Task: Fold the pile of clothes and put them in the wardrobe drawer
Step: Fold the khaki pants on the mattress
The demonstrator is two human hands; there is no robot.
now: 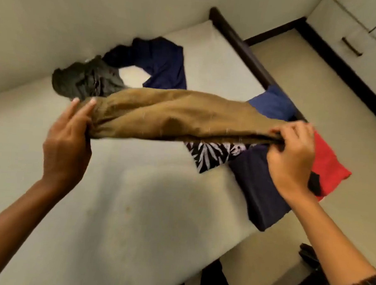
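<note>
A long brown cloth garment (173,116) hangs stretched in the air over the white bed mattress (137,204), between the two hands. The left hand (68,137) pinches its left end, two fingers pointing up. The right hand (290,155) grips its right end tight. Under the right hand lie a folded red cloth (330,165) and a folded dark blue cloth (256,188). A crumpled dark grey garment (84,81) sits farther back.

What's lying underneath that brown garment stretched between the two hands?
Below the brown garment, a leaf-print cloth, a dark navy piece, a blue cloth and a red cloth lie on the bed. The parts directly beneath it are hidden.
</note>
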